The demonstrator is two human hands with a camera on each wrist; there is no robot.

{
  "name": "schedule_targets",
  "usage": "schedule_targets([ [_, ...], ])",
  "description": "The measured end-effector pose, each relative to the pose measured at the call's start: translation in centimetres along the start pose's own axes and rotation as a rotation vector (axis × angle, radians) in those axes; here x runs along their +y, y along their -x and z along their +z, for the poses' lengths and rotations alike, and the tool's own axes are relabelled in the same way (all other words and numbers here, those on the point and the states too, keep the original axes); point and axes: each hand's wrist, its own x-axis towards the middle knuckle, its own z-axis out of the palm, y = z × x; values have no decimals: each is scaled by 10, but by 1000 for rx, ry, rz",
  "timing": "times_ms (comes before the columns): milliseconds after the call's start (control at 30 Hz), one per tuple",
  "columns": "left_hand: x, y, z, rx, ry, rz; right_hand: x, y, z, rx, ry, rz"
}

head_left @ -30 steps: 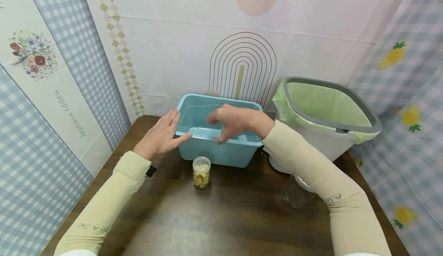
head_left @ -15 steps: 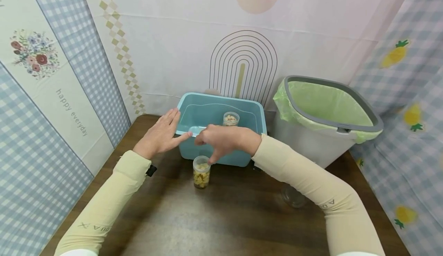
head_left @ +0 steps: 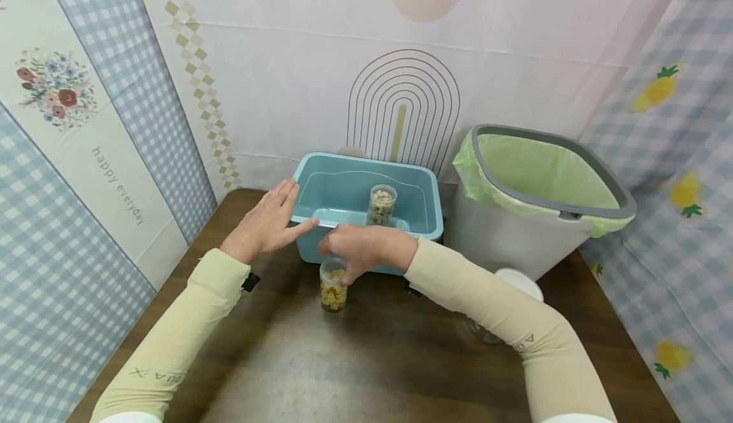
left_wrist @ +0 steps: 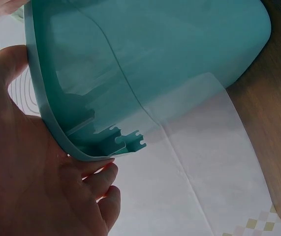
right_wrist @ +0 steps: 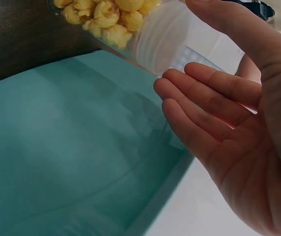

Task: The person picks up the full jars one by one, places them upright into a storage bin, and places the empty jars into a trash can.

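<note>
A clear jar of popcorn (head_left: 332, 294) with a translucent lid stands upright on the table in front of a blue tub (head_left: 435, 210). Over its lid comes my right hand (head_left: 365, 249), fingers on the far side and thumb at the near side. In the right wrist view the fingers (right_wrist: 194, 120) are stretched out beside the lid (right_wrist: 162, 37), not closed round it. My left hand (head_left: 268, 224) rests at the tub's left front corner, fingers extended along the side and thumb at the front rim. Inside the tub stands another jar (head_left: 380, 205) with pale and greenish contents.
A tall white bin (head_left: 487, 232) with a grey rim and green liner stands right of the tub. Partly behind my right sleeve is a clear jar with a white lid (head_left: 521, 283). Patterned cloth hangs behind the wooden table (head_left: 321, 372).
My right hand has moved from above the tub down and toward me to the popcorn jar, uncovering the jar in the tub. My left hand stays put.
</note>
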Motion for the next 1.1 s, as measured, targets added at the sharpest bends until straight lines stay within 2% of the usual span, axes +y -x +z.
schedule_targets([
  [300, -2, 3, -1, -2, 5, 10, -6, -9, 12, 25, 66, -21],
  [500, -3, 4, -2, -4, 10, 14, -8, -12, 17, 32, 42, 11],
  [1100, -7, 9, -2, -10, 5, 30, -15, -8, 18, 40, 76, 9],
])
